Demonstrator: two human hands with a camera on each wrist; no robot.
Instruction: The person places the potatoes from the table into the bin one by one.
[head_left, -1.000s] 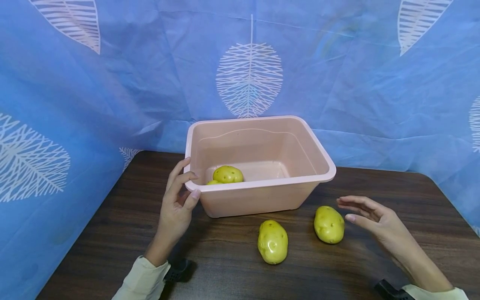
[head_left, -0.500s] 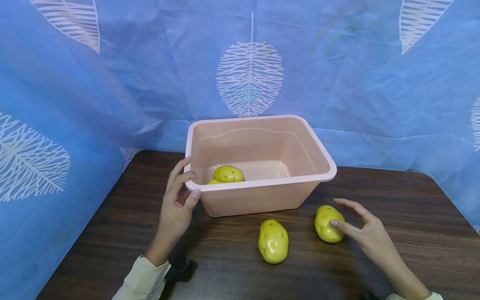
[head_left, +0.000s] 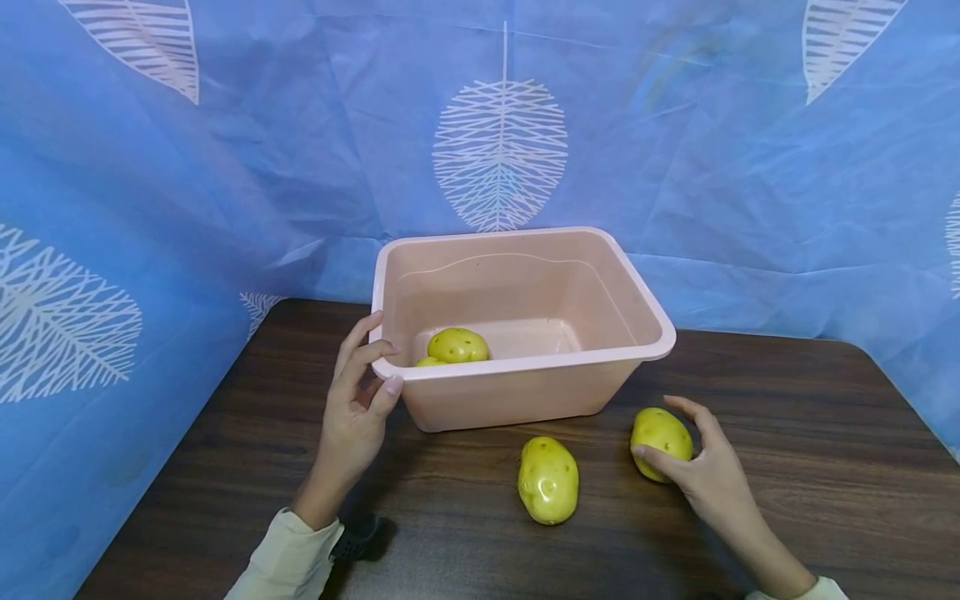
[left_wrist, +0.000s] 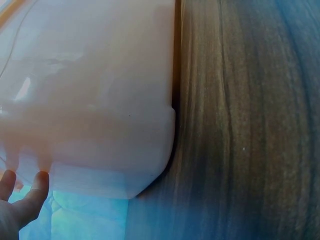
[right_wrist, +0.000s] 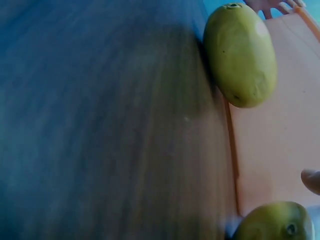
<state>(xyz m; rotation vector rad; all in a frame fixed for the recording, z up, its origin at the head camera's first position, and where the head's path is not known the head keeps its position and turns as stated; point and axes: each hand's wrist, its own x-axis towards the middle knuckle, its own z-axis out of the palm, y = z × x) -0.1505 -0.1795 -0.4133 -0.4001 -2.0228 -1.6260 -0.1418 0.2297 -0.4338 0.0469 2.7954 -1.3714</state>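
In the head view my left hand grips the near left corner of a pale pink plastic tub, thumb on the outside and fingers over the rim. The left wrist view shows its fingertips against the tub wall. My right hand is curved around a yellow-green potato on the table, thumb in front and index finger behind. A gap shows between that thumb and the potato in the right wrist view. Another potato lies left of it, before the tub.
Inside the tub, near its left end, rests a potato with part of another beside it. The dark wooden table ends at a blue cloth backdrop with white leaf prints, which rises right behind the tub.
My right hand has moved left, from beside the right potato to around it, its thumb now overlapping the potato's front. The left hand and tub stay put.
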